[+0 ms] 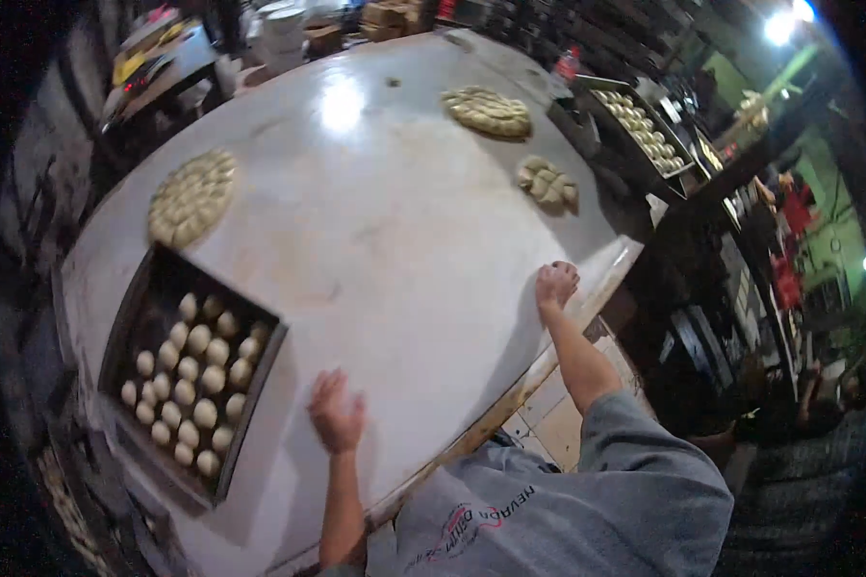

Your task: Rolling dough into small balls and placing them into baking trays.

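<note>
My left hand (pixel 336 413) hovers over or rests on the white table to the right of a dark tray (pixel 250 409), its fingers spread and slightly blurred. Nothing shows in it. Several round, pale dough balls (pixel 185 392) sit inside that tray. Close to the table's right-hand front edge, my right hand (pixel 556 283) is curled palm down against the surface. Whatever lies under its bent fingers, if anything, is hidden. Beyond it lies a small cluster of cut dough pieces (pixel 547 183).
A wide white tabletop (pixel 356 231) stretches ahead of me. Larger mounds of dough pieces lie at the left (pixel 192 197) and far right (pixel 487 112). Past the right edge stands another tray (pixel 678 171) of dough balls. White buckets (pixel 281 38) stand behind the table.
</note>
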`<action>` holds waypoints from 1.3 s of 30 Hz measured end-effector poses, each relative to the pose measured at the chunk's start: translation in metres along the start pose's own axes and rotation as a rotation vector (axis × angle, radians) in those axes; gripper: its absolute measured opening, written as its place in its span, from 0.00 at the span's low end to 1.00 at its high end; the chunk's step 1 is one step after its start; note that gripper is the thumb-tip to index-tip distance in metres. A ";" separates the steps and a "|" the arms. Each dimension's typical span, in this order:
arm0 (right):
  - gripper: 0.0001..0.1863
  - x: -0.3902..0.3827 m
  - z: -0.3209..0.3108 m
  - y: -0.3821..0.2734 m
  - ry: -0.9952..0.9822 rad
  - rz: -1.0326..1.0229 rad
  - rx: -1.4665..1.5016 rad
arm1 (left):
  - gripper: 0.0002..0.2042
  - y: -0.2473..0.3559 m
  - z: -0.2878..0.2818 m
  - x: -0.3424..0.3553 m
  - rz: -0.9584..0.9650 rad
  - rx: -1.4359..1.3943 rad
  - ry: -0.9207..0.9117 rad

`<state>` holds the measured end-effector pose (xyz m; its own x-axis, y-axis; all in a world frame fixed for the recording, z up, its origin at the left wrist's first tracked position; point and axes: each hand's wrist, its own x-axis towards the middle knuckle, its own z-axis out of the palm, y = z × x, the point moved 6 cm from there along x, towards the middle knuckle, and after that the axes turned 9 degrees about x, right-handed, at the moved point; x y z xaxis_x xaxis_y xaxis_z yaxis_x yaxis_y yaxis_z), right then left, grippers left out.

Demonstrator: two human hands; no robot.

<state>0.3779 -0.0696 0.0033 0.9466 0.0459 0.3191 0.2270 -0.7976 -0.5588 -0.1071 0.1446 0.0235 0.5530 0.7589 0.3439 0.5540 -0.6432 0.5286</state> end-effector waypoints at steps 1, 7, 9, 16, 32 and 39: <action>0.16 0.031 0.002 0.025 0.012 0.182 -0.043 | 0.15 -0.005 0.005 0.011 -0.083 -0.068 0.042; 0.19 0.189 0.039 0.052 0.046 -0.117 0.098 | 0.11 -0.016 0.040 0.027 -0.643 -0.088 0.382; 0.19 0.222 0.049 0.057 0.084 -0.051 0.053 | 0.11 0.009 0.054 0.029 -0.630 0.022 0.379; 0.23 0.278 0.088 0.018 -0.164 -0.254 0.134 | 0.09 0.123 0.102 0.041 -0.627 0.235 0.219; 0.15 0.039 0.005 0.070 -0.224 0.818 1.397 | 0.18 0.161 0.160 0.019 -0.483 -0.556 0.177; 0.31 -0.215 -0.054 -0.031 -1.409 0.394 1.203 | 0.26 0.180 0.146 -0.053 -0.518 -1.263 0.006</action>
<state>0.1554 -0.0872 -0.0064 0.3069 0.8779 -0.3675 -0.5914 -0.1267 -0.7964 0.0544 -0.0263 -0.0133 0.4532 0.8850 -0.1067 -0.2480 0.2402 0.9385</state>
